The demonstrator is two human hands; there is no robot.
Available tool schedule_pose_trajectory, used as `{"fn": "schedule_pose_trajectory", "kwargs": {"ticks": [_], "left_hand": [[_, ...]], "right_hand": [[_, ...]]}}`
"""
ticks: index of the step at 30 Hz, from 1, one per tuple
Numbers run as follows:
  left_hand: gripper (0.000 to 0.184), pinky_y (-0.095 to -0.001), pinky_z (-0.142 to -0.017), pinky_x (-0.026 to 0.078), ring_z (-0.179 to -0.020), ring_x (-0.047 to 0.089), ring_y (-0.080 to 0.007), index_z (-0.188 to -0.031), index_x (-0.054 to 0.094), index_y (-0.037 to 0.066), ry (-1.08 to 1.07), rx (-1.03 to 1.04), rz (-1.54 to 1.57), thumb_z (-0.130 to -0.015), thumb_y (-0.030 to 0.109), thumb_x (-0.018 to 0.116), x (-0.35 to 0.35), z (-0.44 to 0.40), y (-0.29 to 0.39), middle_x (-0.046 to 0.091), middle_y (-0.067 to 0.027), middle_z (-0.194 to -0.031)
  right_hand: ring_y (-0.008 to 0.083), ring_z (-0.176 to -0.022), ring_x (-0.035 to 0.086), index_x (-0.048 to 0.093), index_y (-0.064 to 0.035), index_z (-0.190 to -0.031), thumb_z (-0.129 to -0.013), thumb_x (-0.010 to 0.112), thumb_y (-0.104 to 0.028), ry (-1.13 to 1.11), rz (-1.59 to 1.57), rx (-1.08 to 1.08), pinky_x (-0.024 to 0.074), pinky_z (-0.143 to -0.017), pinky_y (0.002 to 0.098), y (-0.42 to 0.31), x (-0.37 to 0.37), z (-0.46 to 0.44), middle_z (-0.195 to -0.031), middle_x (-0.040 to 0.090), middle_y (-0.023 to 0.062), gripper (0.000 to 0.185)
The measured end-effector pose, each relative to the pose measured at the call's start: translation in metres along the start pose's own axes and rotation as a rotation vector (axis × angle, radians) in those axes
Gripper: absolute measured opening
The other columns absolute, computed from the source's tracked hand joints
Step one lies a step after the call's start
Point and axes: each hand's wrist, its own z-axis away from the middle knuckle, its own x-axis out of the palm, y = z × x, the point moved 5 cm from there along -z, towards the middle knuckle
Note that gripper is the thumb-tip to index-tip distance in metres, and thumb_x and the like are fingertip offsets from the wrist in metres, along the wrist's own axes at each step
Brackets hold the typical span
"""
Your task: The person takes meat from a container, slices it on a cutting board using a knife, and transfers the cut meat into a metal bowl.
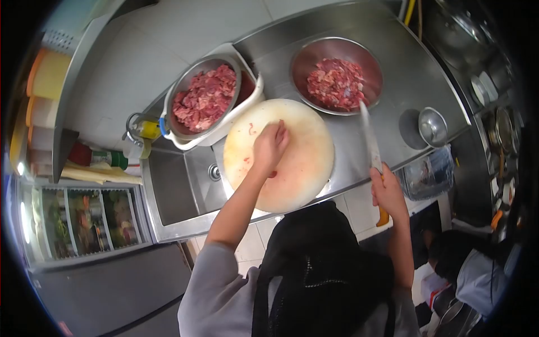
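Observation:
Over the round white cutting board [309,163], my left hand [270,147] is closed, and a bit of red meat shows at its fingertips. Small red scraps lie on the board's left part. My right hand [386,191] grips the yellow handle of a long knife [370,135], whose tip reaches the rim of a steel bowl [376,90]. Chopped red meat [336,83] lies in that bowl. More meat [205,98] fills a steel colander [178,87] resting on a white basin [247,104] at the upper left.
A sink [182,191] lies left of the board. An empty small steel bowl [433,127] stands at the counter's right. Bottles [147,129] stand by the sink, above a glass-doored fridge [90,219]. A clear plastic-lined container [426,174] is beyond the counter edge. Another person [477,275] is at the lower right.

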Motion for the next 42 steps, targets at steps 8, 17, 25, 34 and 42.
{"fn": "schedule_pose_trajectory", "kwargs": {"ticks": [8,17,25,34,42], "left_hand": [[0.038,-0.0496,-0.106,0.054,-0.124,0.067,-0.0403,-0.123,0.077,0.005,0.032,0.083,0.085,-0.095,0.030,0.083,0.073,-0.171,0.085,0.073,-0.0223,-0.121],[0.023,-0.0429,-0.064,0.054,-0.062,0.070,-0.0319,-0.104,0.073,0.003,-0.183,-0.067,0.150,-0.103,0.026,0.076,-0.054,-0.052,-0.042,0.068,-0.0157,-0.070],[0.021,-0.0438,-0.091,0.057,-0.105,0.067,-0.0356,-0.111,0.075,0.005,-0.421,0.218,0.173,-0.090,0.004,0.078,-0.027,0.089,-0.053,0.066,-0.0156,-0.112],[0.041,-0.0446,-0.105,0.055,-0.127,0.064,-0.0394,-0.134,0.071,0.004,-0.230,0.255,0.514,-0.093,0.005,0.078,0.013,-0.110,0.026,0.067,-0.0193,-0.128],[0.097,-0.0528,-0.117,0.050,-0.140,0.059,-0.0454,-0.163,0.051,0.014,-0.181,-0.351,-0.474,-0.081,0.046,0.091,-0.143,-0.159,-0.158,0.065,-0.0212,-0.148]], "right_hand": [[0.0140,-0.045,0.055,0.059,-0.0026,-0.114,-0.117,0.053,-0.029,-0.010,0.032,0.007,0.0454,-0.044,0.0329,0.013,-0.003,0.007,-0.062,0.055,0.0036,0.028],[0.0126,-0.046,0.056,0.058,-0.0034,-0.110,-0.117,0.054,-0.030,0.057,0.064,0.051,0.0462,-0.044,0.0318,0.011,0.034,0.030,-0.062,0.055,0.0026,0.028],[0.0138,-0.047,0.057,0.060,-0.0014,-0.115,-0.117,0.055,-0.031,0.082,0.118,0.102,0.0473,-0.046,0.0332,-0.008,0.080,0.045,-0.062,0.057,0.0041,0.030],[0.0125,-0.044,0.054,0.058,0.0005,-0.113,-0.118,0.054,-0.030,0.219,0.162,0.049,0.0440,-0.043,0.0313,-0.028,0.087,0.054,-0.060,0.054,0.0033,0.032],[0.0148,-0.043,0.057,0.056,-0.0009,-0.106,-0.118,0.052,-0.030,0.211,0.148,0.070,0.0446,-0.043,0.0329,-0.009,0.089,0.063,-0.056,0.054,0.0048,0.031]]}}
